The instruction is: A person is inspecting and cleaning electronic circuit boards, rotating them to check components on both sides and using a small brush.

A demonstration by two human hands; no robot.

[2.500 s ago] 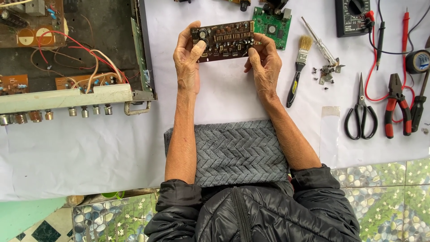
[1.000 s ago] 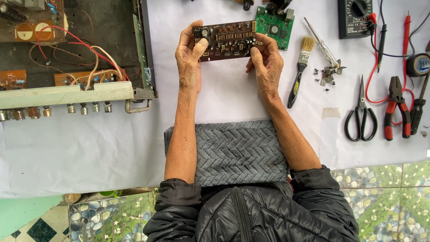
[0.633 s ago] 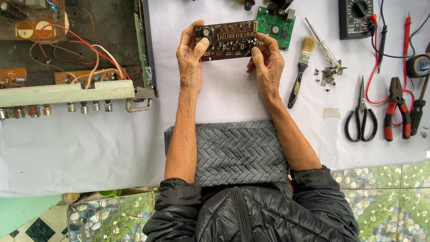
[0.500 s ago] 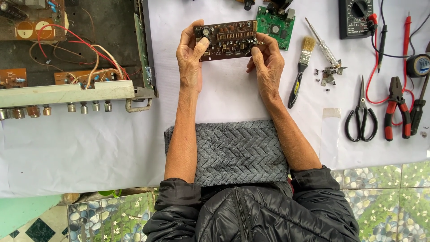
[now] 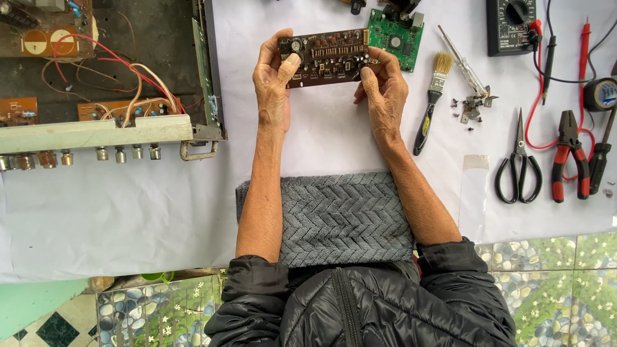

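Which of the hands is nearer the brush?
Right. The right hand holds the brown board's end just left of the brush; the left hand grips the board's far end.

The light is bright and even, like soft daylight. Shadows are faint; a thin one lies beside the paintbrush point(image 5: 432, 103) on the white sheet point(image 5: 334, 138). No strong glare shows. Everything looks sharp, from the middle out to the edges, with no blur.

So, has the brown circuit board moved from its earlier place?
No. The brown circuit board stays between both hands, just left of the green circuit board, as before.
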